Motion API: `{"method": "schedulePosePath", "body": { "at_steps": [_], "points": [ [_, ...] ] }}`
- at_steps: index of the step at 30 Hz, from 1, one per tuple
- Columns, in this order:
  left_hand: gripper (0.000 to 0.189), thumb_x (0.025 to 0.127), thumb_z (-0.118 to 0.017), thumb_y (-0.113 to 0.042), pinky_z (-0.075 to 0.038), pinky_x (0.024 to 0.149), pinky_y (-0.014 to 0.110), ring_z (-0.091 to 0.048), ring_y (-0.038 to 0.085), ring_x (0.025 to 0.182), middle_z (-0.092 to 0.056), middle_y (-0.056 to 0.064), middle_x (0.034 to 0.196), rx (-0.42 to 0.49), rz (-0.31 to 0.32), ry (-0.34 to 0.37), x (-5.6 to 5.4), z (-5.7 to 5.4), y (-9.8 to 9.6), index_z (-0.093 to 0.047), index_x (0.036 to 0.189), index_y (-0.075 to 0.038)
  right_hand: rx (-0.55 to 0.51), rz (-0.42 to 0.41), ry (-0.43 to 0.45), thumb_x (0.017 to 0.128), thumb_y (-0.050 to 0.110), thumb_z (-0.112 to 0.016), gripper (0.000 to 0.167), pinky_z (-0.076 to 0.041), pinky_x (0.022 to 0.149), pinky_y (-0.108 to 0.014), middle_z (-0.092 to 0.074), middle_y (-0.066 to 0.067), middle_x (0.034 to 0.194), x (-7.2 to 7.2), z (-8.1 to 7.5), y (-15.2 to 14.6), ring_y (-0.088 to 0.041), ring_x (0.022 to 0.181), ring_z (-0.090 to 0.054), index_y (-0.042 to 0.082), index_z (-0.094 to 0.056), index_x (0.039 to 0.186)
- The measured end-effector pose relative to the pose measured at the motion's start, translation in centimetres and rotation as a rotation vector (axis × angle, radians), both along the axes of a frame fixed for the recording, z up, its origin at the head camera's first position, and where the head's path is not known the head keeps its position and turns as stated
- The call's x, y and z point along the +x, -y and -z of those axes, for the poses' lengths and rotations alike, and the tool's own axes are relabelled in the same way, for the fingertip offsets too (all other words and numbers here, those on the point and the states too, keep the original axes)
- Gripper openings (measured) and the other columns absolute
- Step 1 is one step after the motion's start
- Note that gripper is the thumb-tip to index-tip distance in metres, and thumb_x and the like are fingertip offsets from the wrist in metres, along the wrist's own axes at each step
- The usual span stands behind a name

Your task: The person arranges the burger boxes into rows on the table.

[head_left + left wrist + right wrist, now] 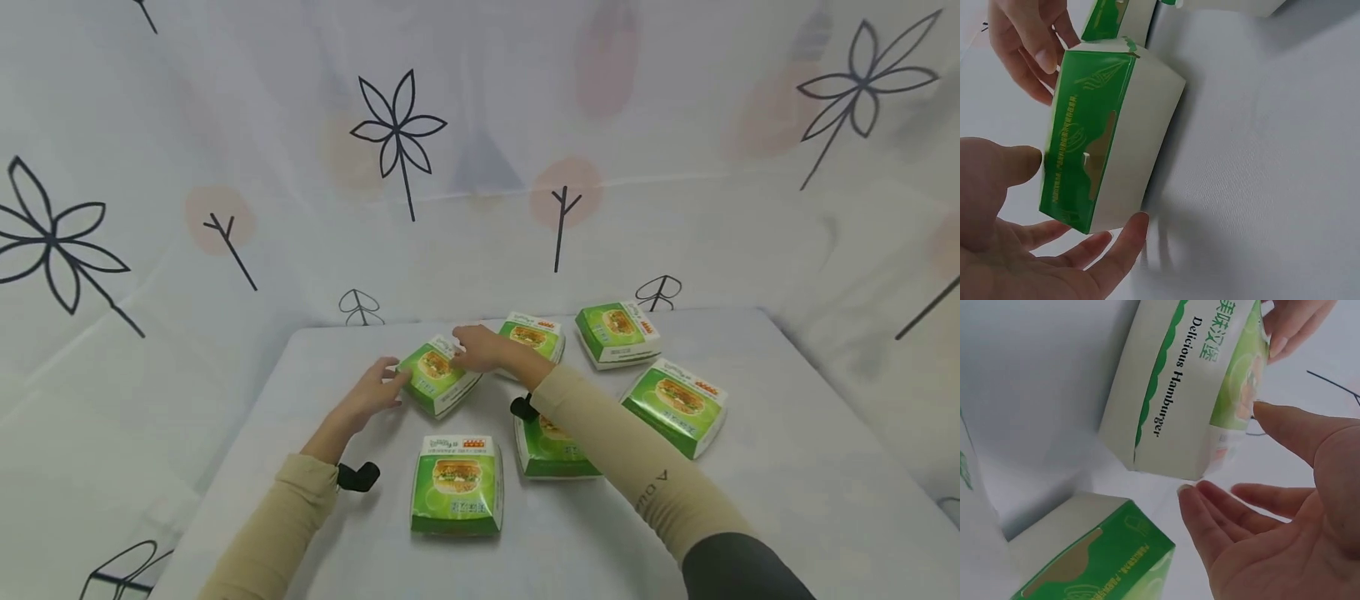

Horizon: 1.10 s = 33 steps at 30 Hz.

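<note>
A green-and-white hamburger box (438, 375) lies turned at an angle toward the back left of the table. My left hand (371, 392) holds its left end, thumb at the top edge and spread fingers (1125, 247) at the end. From the far right side my right hand (480, 348) grips the same box, thumb (1285, 428) at the top edge and fingertips by a corner. The lid is closed, with "Delicious Hamburger" printed on a white side. Whether its whole base touches the table cannot be told.
Similar boxes stand around: one in front (456, 492), one partly under my right forearm (551, 450), one behind my right hand (534, 333), and others at the back right (617, 333) and right (675, 404). White cloth (480, 208) with plant drawings hangs behind the white table (795, 467).
</note>
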State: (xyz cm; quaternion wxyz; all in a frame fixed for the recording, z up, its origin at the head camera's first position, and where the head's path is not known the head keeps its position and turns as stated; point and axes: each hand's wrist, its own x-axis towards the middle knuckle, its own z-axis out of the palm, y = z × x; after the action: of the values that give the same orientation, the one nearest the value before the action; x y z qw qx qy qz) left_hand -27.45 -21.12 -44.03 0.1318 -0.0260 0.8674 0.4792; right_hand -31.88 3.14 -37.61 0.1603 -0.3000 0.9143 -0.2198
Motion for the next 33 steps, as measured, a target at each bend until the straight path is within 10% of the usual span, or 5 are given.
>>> {"method": "schedulePosePath", "body": {
  "at_steps": [13,23,33],
  "points": [
    [0.063,0.110,-0.045,-0.038,-0.055,0.101,0.043,-0.051,0.043,0.134,-0.033,0.028,0.159,0.008,0.035,0.000,-1.6,-0.4,0.1,-0.027,0.159,-0.003,0.016,0.175,0.004,0.099,0.021,-0.066,0.029,-0.049,0.073,-0.033,-0.063,-0.011,0.105,1.4,0.4,0.6,-0.022,0.089,-0.056,-0.001,-0.061,0.117],
    [0.075,0.107,-0.052,-0.044,-0.058,0.094,0.041,-0.052,0.044,0.131,-0.032,0.028,0.159,-0.029,0.032,0.020,1.0,-0.6,-0.3,-0.019,0.161,-0.003,-0.008,0.088,-0.039,0.102,0.023,-0.063,0.067,-0.032,0.121,-0.046,-0.035,-0.026,0.158,0.1,0.5,0.5,-0.037,0.148,-0.034,-0.007,-0.033,0.155],
    [0.072,0.107,-0.051,-0.044,-0.053,0.101,0.049,-0.053,0.043,0.131,-0.037,0.030,0.156,-0.038,0.061,0.023,1.5,0.2,-0.3,-0.026,0.158,0.001,-0.008,0.064,-0.018,0.102,0.024,-0.064,0.054,-0.047,0.107,-0.042,-0.056,-0.018,0.141,-0.1,1.4,1.1,-0.030,0.128,-0.054,-0.003,-0.049,0.146]
  ]
}}
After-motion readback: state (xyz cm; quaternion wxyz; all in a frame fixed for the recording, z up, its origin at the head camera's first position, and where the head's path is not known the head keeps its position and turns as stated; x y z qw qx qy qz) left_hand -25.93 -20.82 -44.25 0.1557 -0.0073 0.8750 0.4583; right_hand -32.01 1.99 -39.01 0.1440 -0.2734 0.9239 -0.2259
